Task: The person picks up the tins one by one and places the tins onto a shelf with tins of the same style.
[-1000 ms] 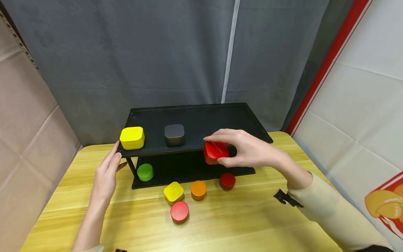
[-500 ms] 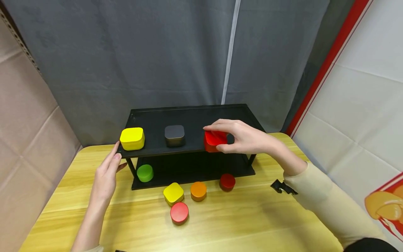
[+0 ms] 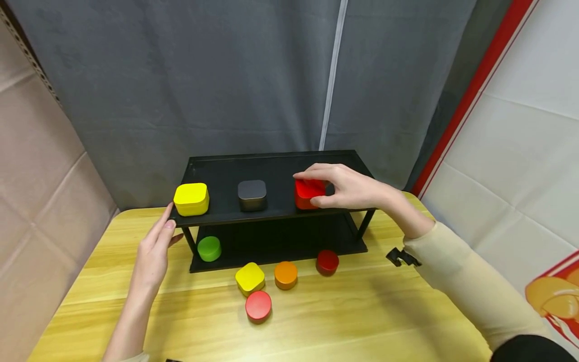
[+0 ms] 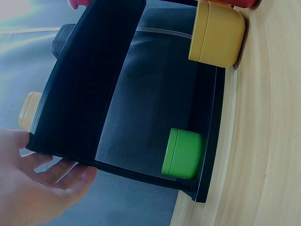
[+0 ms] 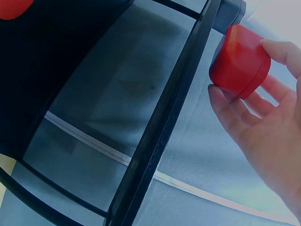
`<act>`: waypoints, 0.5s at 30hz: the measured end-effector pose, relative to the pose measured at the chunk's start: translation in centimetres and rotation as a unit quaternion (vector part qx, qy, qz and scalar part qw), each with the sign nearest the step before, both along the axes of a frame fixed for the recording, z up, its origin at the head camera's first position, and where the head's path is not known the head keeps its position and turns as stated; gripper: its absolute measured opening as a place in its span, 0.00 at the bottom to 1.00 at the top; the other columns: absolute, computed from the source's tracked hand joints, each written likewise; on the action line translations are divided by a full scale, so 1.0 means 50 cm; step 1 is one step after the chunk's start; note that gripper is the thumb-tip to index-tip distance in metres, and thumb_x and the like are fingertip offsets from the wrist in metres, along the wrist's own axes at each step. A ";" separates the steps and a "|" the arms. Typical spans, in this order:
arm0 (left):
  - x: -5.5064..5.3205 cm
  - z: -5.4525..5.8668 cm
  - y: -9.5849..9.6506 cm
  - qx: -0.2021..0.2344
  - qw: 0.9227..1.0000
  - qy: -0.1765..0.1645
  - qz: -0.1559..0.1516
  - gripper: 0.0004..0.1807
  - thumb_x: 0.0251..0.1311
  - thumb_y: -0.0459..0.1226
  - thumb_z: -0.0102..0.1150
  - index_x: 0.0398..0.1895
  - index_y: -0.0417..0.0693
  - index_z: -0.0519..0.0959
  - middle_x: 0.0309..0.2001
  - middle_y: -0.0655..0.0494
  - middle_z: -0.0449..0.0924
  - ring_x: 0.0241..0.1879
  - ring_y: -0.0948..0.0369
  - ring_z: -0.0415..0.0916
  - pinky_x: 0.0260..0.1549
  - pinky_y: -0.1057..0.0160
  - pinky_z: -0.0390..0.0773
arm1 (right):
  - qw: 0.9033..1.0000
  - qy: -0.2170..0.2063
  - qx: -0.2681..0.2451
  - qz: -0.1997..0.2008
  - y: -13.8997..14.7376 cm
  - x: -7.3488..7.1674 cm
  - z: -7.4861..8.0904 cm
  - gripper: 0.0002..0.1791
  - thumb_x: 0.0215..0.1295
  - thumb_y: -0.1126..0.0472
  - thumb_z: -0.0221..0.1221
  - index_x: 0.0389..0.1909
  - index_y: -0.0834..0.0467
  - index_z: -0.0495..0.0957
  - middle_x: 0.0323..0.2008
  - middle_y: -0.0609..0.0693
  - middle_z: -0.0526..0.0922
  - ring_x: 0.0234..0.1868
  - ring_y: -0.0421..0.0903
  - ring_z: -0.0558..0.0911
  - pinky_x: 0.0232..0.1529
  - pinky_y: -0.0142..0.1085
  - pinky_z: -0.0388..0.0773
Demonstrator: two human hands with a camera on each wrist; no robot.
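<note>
My right hand pinches a red rounded-square box between thumb and fingers, over the front right part of the top tier of a black two-tier rack. In the right wrist view a gap shows between the red box and the rack's edge; contact is hard to tell. My left hand holds the rack's front left corner, thumb and fingers on the edge in the left wrist view. On the top tier sit a yellow rounded-square box at left and a dark grey one in the middle.
A green round box stands on the lower tier at left. Before the rack, on the wooden table, lie a yellow square box, an orange round box, a dark red round box and a light red one.
My right hand has raised the red box and carried it back, from before the rack's front edge to over its top tier. The left hand stays at the corner.
</note>
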State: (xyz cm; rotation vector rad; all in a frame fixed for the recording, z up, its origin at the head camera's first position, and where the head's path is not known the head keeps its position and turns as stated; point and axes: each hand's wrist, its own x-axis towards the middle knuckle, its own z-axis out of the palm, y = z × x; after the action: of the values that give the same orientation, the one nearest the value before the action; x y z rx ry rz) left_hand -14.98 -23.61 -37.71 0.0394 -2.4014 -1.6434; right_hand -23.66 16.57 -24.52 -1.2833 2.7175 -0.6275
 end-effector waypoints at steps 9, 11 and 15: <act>-0.002 -0.002 0.000 0.002 1.000 0.001 -0.002 0.28 0.82 0.54 0.35 0.81 0.70 0.52 0.83 0.58 0.52 0.75 0.64 0.62 0.53 0.87 0.74 | 1.000 0.000 0.017 0.004 -0.005 -0.020 0.010 0.31 0.70 0.57 0.62 0.73 0.52 0.71 0.64 0.49 0.78 0.57 0.47 0.77 0.60 0.46 0.82; -0.002 -0.002 0.000 0.001 1.000 0.000 -0.002 0.28 0.82 0.54 0.35 0.81 0.70 0.51 0.83 0.58 0.52 0.75 0.63 0.62 0.53 0.88 0.74 | 1.000 0.000 0.023 0.005 -0.007 -0.024 0.012 0.31 0.70 0.56 0.62 0.73 0.52 0.71 0.64 0.49 0.79 0.57 0.47 0.77 0.60 0.44 0.82; -0.002 -0.001 0.000 -0.001 1.000 -0.003 0.001 0.28 0.82 0.54 0.35 0.81 0.72 0.51 0.83 0.59 0.52 0.76 0.59 0.62 0.53 0.88 0.73 | 1.000 -0.004 0.029 0.006 -0.012 -0.032 0.014 0.31 0.69 0.56 0.62 0.73 0.52 0.72 0.62 0.48 0.80 0.56 0.45 0.77 0.59 0.42 0.81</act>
State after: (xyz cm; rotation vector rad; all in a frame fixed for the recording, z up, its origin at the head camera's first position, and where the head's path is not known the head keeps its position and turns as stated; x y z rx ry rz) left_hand -15.09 -23.63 -37.76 0.0455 -2.4065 -1.6428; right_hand -25.26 15.97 -23.83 -1.2805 2.6975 -0.5465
